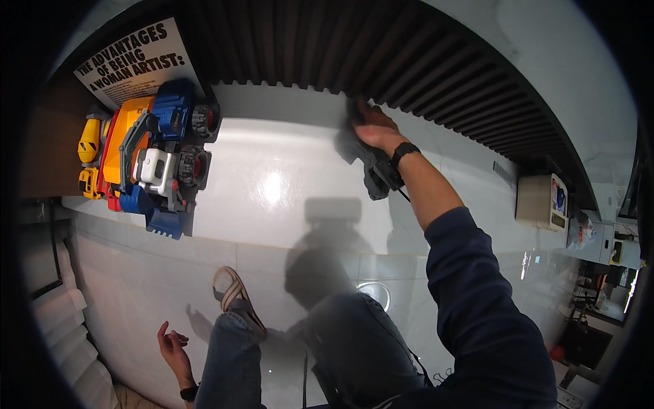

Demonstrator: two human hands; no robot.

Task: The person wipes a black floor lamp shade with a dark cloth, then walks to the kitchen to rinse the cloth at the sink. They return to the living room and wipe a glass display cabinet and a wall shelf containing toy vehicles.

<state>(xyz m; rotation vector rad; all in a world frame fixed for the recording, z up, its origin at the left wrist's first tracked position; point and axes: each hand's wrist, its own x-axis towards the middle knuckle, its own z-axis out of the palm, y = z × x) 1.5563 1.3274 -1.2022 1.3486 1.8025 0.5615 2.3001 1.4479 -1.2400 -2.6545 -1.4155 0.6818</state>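
Observation:
My right hand (pixel 377 127) reaches to the lower edge of the dark slatted panel (pixel 306 46). It grips a dark grey cloth (pixel 375 184), which bunches under the palm and hangs below the wrist; some fingertips are lost in shadow. A black strap with a small dark device and cable is on that wrist. My left hand (pixel 174 348), at the lower left beside my knee, holds nothing, its fingers loosely curled and apart. A glossy white surface (pixel 245 168) lies below the panel.
Toy trucks crowd the left end: a blue and orange truck (pixel 173 110), a white toy excavator (pixel 153 166) and a yellow mixer (pixel 89 140). Behind them leans a printed poster (pixel 133 61). A beige bin (pixel 541 202) stands at right. My sandalled foot (pixel 237 301) is on the tiled floor.

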